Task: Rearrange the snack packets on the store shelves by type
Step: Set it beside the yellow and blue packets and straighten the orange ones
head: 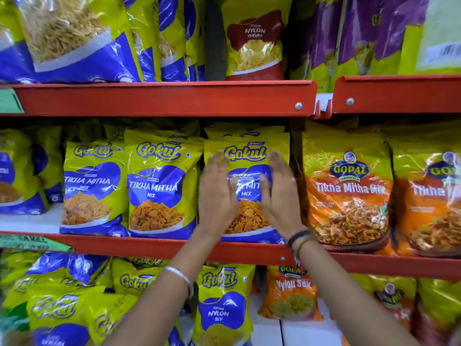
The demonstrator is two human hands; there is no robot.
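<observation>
A yellow-and-blue Gokul Tikha Mitha Mix packet [245, 156] stands upright on the middle shelf [159, 248]. My left hand [215, 196] lies flat against its left side and my right hand [280, 198] against its right side, fingers straight and spread, neither curled round it. Two more Gokul Tikha Mitha Mix packets [157, 186] stand in a row to its left. Orange Gopal Tikha Mitha Mix packets [349, 193] stand to its right.
The top shelf [159, 98] holds blue-and-yellow sev packets, a red Nylon Chevda packet [254, 43] and purple packets at the right. The lower shelf has Gokul Nylon Sev packets [222, 308], an orange Gopal Nylon Sev packet [291, 293] and tilted packets at the left.
</observation>
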